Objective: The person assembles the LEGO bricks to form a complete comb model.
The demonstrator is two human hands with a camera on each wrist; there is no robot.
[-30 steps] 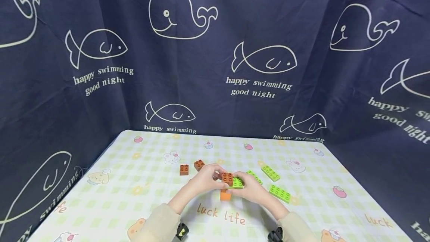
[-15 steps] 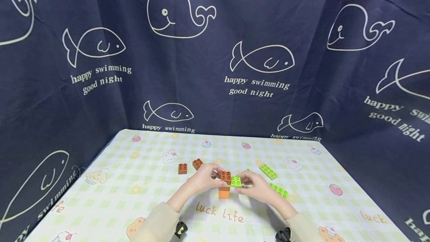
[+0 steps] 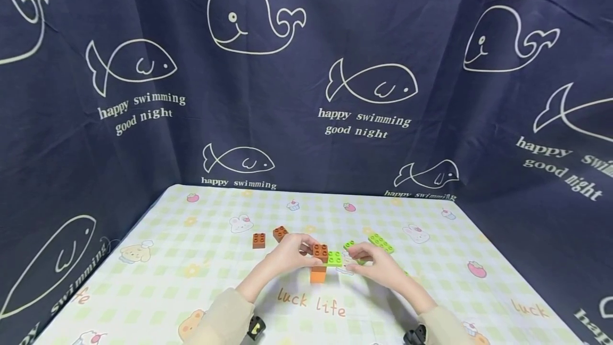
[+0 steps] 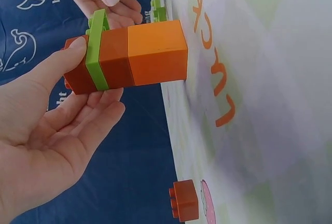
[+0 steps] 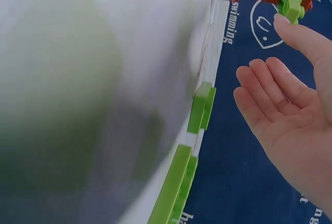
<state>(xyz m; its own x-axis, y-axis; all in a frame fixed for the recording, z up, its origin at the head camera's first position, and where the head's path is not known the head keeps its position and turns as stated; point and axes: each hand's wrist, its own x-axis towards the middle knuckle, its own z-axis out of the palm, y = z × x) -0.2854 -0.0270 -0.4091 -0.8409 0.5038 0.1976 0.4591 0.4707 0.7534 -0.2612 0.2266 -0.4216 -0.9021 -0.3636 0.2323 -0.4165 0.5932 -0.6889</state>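
Note:
A small upright stack of building bricks stands on the table. At its bottom is an orange brick (image 4: 158,53), then a brown brick (image 4: 116,58), a flat green brick (image 3: 334,258) and another brown brick (image 3: 320,251) on top. The green one juts out to the right. My left hand (image 3: 289,253) pinches the top brown brick between thumb and fingers; its thumb lies on that brick in the left wrist view. To the right of the stack, my right hand (image 3: 378,265) is apart from it, fingers loosely extended and holding nothing, as the right wrist view shows.
Left of the stack lie two loose brown bricks, one nearer (image 3: 259,241) and one behind it (image 3: 280,233). Flat green bricks (image 3: 380,243) lie on the right, partly hidden by my right hand. A dark blue printed curtain (image 3: 297,137) borders the patterned tablecloth (image 3: 158,281).
My right hand has let go of the flat green brick and drawn away to the right, its fingers spreading. My left hand keeps its grip on the top of the stack.

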